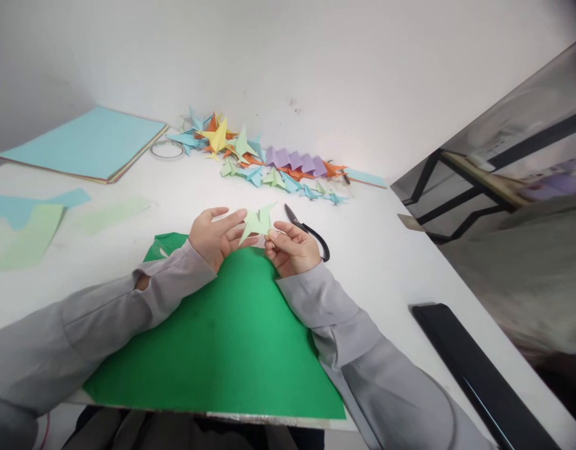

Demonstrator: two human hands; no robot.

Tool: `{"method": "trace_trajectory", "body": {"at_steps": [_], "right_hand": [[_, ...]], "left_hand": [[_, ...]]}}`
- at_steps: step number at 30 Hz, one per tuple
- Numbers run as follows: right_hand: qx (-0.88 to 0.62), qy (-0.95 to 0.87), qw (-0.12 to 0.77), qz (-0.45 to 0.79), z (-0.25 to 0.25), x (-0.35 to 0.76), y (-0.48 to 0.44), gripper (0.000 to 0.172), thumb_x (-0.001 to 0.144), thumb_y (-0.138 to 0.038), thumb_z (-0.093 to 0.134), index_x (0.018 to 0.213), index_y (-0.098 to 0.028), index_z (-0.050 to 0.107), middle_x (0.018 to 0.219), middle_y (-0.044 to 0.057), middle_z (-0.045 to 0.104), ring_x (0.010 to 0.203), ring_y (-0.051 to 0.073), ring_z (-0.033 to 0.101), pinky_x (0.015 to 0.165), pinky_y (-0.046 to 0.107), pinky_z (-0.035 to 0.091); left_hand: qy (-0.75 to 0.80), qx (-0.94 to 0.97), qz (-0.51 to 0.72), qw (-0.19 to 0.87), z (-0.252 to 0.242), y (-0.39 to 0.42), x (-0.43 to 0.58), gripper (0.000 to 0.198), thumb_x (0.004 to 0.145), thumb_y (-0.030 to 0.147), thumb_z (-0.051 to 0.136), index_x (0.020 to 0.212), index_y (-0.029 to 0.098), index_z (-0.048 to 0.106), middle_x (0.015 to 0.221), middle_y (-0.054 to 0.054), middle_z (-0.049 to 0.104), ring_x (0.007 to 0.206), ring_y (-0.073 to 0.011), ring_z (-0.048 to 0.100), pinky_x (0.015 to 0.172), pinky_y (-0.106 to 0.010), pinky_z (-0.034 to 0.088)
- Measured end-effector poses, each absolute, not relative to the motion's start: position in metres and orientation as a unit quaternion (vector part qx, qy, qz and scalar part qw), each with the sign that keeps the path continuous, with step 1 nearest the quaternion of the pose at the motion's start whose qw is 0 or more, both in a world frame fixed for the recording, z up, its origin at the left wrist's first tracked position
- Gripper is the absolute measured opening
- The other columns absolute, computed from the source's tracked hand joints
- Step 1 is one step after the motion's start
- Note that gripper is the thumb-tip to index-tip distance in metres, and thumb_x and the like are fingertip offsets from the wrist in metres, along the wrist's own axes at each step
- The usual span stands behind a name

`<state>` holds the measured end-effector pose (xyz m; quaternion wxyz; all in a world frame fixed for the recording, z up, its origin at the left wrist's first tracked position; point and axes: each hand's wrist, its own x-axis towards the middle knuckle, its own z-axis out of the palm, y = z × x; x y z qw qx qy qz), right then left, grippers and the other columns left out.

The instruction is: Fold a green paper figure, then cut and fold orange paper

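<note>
Between my two hands, above the green sheet (217, 337), is a small pale green folded paper figure (258, 222) with pointed ends. My left hand (215, 234) has its thumb and fingers at the figure's left side. Thumb and fingertips of my right hand (295, 249) pinch its lower right part. Just behind my right hand lies a pair of scissors (295, 217) with dark blades and black handles, partly hidden by the hand.
Folded paper figures (217, 136) in several colours lie along the wall, with a purple pleated strip (296, 161) among them. At left are a tape roll (167, 149), a blue paper stack (89, 142) and green paper pieces (32, 237). A long black object (475, 369) lies at right.
</note>
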<state>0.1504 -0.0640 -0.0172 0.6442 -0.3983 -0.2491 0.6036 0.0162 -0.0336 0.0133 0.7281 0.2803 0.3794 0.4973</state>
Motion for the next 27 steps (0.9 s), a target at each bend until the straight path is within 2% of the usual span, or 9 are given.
{"method": "trace_trajectory", "body": {"at_steps": [3, 7, 11, 17, 22, 27], "right_hand": [[-0.41, -0.26, 0.648, 0.586, -0.017, 0.15, -0.064, 0.036, 0.047, -0.017, 0.082, 0.074, -0.016, 0.057, 0.049, -0.004, 0.063, 0.044, 0.007, 0.058, 0.043, 0.015, 0.049], [-0.406, -0.303, 0.633, 0.585, -0.018, 0.149, -0.064, 0.041, 0.044, -0.022, 0.084, 0.075, -0.015, 0.057, 0.048, -0.003, 0.064, 0.041, 0.008, 0.058, 0.041, 0.016, 0.047], [-0.404, -0.32, 0.625, 0.586, -0.021, 0.149, -0.062, 0.043, 0.041, -0.024, 0.085, 0.072, -0.014, 0.057, 0.047, -0.002, 0.065, 0.038, 0.008, 0.056, 0.038, 0.016, 0.046], [-0.382, -0.313, 0.619, 0.61, -0.023, 0.151, -0.062, 0.039, 0.044, -0.021, 0.084, 0.073, -0.015, 0.058, 0.049, -0.002, 0.065, 0.039, 0.008, 0.057, 0.04, 0.016, 0.047], [-0.333, -0.26, 0.595, 0.683, -0.02, 0.151, -0.064, 0.038, 0.045, -0.014, 0.083, 0.075, -0.015, 0.061, 0.055, 0.0, 0.068, 0.045, 0.008, 0.06, 0.045, 0.015, 0.049], [-0.315, -0.212, 0.591, 0.712, -0.015, 0.148, -0.064, 0.035, 0.045, -0.008, 0.08, 0.074, -0.016, 0.062, 0.052, 0.0, 0.067, 0.041, 0.006, 0.058, 0.043, 0.013, 0.047]], "left_hand": [[0.38, 0.297, 0.459, 0.746, 0.012, -0.032, 0.016, 0.03, 0.062, 0.027, 0.074, 0.07, 0.012, 0.05, 0.056, 0.0, 0.058, 0.049, -0.0111, 0.059, 0.043, -0.02, 0.048], [0.374, 0.427, 0.389, 0.726, 0.004, -0.034, 0.014, 0.03, 0.05, 0.027, 0.08, 0.059, 0.008, 0.058, 0.045, -0.001, 0.056, 0.039, -0.0077, 0.051, 0.035, -0.017, 0.039], [0.356, 0.471, 0.394, 0.704, -0.004, -0.034, 0.012, 0.026, 0.049, 0.027, 0.08, 0.06, 0.008, 0.065, 0.047, -0.002, 0.059, 0.04, -0.0087, 0.052, 0.037, -0.019, 0.041], [0.362, 0.499, 0.341, 0.709, -0.005, -0.029, 0.01, 0.026, 0.053, 0.031, 0.078, 0.055, 0.007, 0.066, 0.048, -0.005, 0.062, 0.039, -0.0105, 0.054, 0.036, -0.02, 0.044], [0.339, 0.476, 0.33, 0.741, 0.002, -0.032, 0.011, 0.028, 0.051, 0.031, 0.079, 0.055, 0.007, 0.067, 0.048, -0.006, 0.063, 0.039, -0.012, 0.057, 0.037, -0.021, 0.047], [0.32, 0.44, 0.32, 0.776, 0.006, -0.034, 0.011, 0.032, 0.047, 0.034, 0.081, 0.053, 0.007, 0.066, 0.047, -0.006, 0.064, 0.038, -0.0116, 0.057, 0.037, -0.02, 0.048]]}}
